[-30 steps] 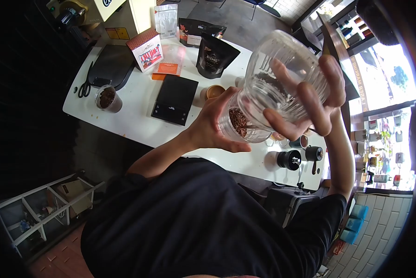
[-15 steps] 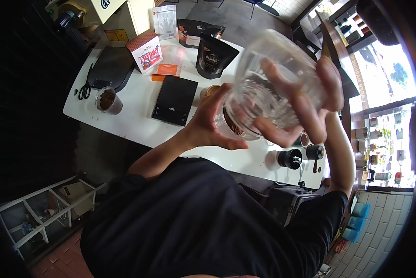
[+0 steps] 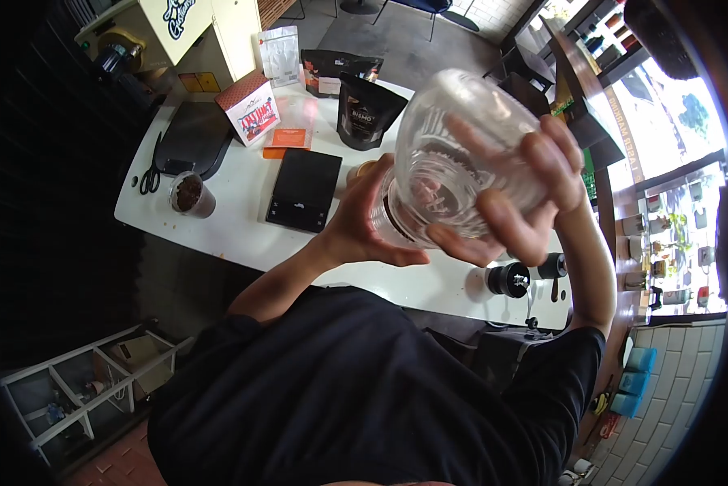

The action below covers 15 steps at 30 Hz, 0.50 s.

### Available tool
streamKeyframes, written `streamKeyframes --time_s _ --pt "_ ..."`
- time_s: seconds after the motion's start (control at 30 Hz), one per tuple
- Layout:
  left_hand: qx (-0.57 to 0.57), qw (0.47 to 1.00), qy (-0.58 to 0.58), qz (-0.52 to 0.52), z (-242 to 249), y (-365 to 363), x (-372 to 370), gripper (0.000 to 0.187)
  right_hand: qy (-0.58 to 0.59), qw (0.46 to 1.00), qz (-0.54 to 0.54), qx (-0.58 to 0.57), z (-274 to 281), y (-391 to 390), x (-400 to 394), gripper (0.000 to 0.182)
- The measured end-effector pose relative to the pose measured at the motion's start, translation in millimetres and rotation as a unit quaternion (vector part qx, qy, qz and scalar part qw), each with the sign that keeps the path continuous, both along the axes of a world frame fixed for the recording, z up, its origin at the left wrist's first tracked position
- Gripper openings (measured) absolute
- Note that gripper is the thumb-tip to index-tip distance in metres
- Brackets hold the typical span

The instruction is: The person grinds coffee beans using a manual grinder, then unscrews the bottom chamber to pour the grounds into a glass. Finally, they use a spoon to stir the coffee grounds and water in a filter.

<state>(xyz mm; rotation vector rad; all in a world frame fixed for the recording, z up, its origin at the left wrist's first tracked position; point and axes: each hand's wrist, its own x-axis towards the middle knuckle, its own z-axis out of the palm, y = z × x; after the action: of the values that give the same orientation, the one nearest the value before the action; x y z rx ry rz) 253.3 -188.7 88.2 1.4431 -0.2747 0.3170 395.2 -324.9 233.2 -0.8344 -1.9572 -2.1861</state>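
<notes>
My left hand (image 3: 354, 225) is wrapped round a clear cup (image 3: 390, 231); a dark content shows inside its rim. Over that cup, my right hand (image 3: 534, 198) grips a large clear glass jar (image 3: 461, 134), tilted so that it overlaps the cup's mouth in this view. Left of the hands lies a flat black scale (image 3: 305, 190). Farther left stands another clear cup (image 3: 192, 196) filled with dark brown coffee grounds. Partly hidden behind my left hand is a small tan round item (image 3: 364, 168).
A black coffee bag (image 3: 366, 113), a red and white box (image 3: 249, 109) and a silver pouch (image 3: 280, 57) stand along the table's far side. Black scissors (image 3: 149, 174) lie at the left edge. A black hand grinder (image 3: 510, 279) is at the right.
The glass jar has shifted slightly down and left over the cup, and my right hand has moved with it. My left hand keeps its hold. The camera view has shifted slightly.
</notes>
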Motion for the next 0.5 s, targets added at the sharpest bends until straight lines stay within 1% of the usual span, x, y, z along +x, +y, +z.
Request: streamKeyframes --time_s 0.07,0.1,0.13,0.2,0.23,0.27,0.33,0.4,0.43,0.47,0.5 --pt "-0.002 1.000 0.025 -0.011 1 -1 -1 0.109 0.030 0.996 0.052 0.061 3 9 0 0.065" --pt "-0.022 1.000 0.012 -0.014 5 -4 0 0.109 0.038 0.997 0.049 0.047 3 8 -4 0.060" --pt "-0.021 1.000 0.010 -0.014 6 -5 1 0.109 0.015 0.999 0.021 0.024 -4 0 -4 0.059" --pt "0.010 1.000 -0.020 -0.009 8 -5 7 0.108 0.014 0.999 0.040 0.009 -4 -4 -7 0.059" --pt "0.024 0.999 -0.036 -0.005 8 -5 10 0.108 -0.025 0.999 0.022 0.009 2 -10 -3 0.075" --pt "0.036 0.998 -0.051 0.000 8 -5 12 0.108 -0.064 0.998 0.005 0.007 8 -18 2 0.095" --pt "0.049 0.996 -0.069 0.007 10 -6 13 0.107 0.038 0.998 -0.025 -0.038 -13 -39 -4 0.095" --pt "0.118 0.989 -0.089 0.019 14 -5 15 0.107 -0.085 0.996 -0.019 -0.036 24 -32 0 0.088" --pt "0.108 0.991 -0.085 -0.005 15 -6 15 0.105 -0.090 0.995 -0.020 -0.035 25 -28 -1 0.088" --pt "0.109 0.990 -0.089 -0.004 17 -10 15 0.105 -0.051 0.998 0.003 -0.023 22 -22 -6 0.070" --pt "0.067 0.992 -0.110 -0.007 20 -14 13 0.104 -0.010 1.000 0.026 -0.011 21 -18 -8 0.055"
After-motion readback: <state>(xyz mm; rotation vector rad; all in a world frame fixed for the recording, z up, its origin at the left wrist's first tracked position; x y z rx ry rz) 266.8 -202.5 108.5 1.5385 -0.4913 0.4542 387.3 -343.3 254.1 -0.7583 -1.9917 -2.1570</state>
